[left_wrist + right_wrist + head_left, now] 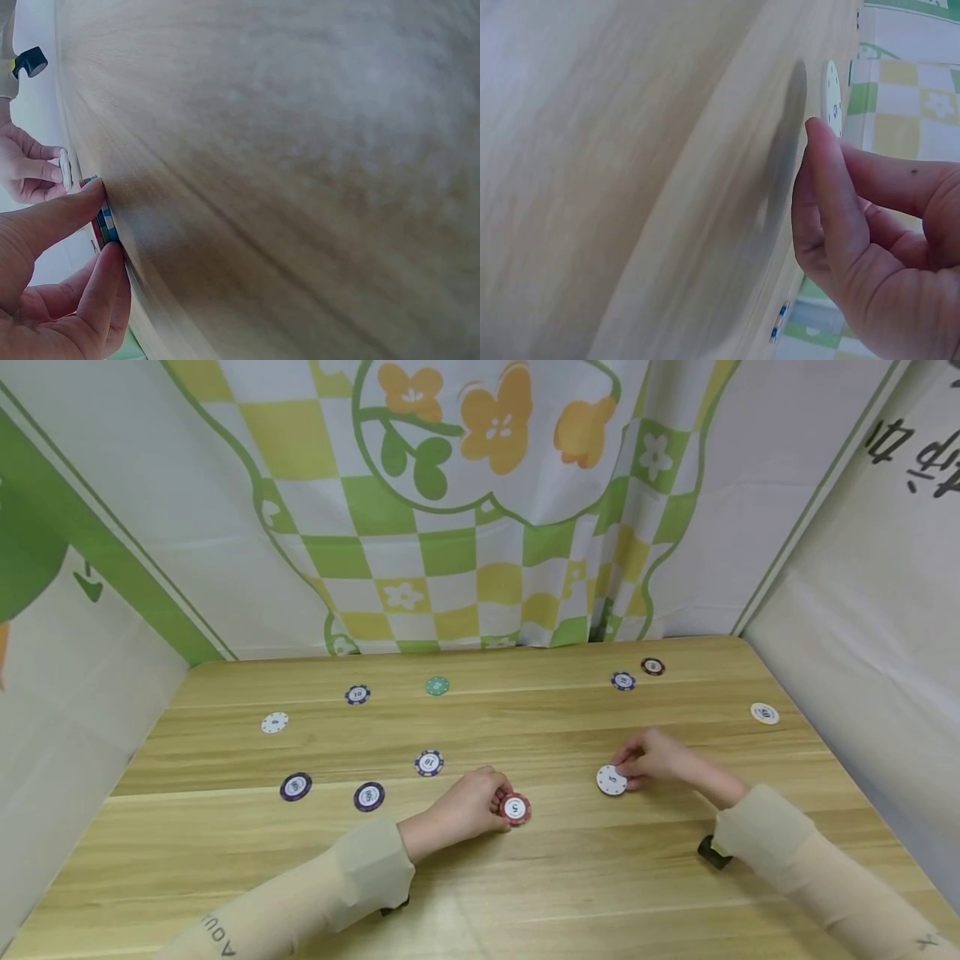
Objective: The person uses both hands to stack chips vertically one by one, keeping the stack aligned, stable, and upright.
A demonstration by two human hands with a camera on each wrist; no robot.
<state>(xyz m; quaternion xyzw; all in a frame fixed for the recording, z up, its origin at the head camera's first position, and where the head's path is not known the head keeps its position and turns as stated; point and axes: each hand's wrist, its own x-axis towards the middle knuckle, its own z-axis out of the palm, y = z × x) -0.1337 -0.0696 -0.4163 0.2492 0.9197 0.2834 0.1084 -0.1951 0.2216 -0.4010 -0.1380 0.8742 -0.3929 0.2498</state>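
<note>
Wooden table: left grip pinches a red-topped chip stack; right grip pinches a dotted white chip.

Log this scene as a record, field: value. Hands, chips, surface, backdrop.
Left hand: pinches a red chip atop a small stack
Right hand: pinches a white chip, apparently raised
Loose chips: nine, spread out flat
Surface: wood-grain table
Backdrop: green, yellow and white checked curtain with flowers
</note>
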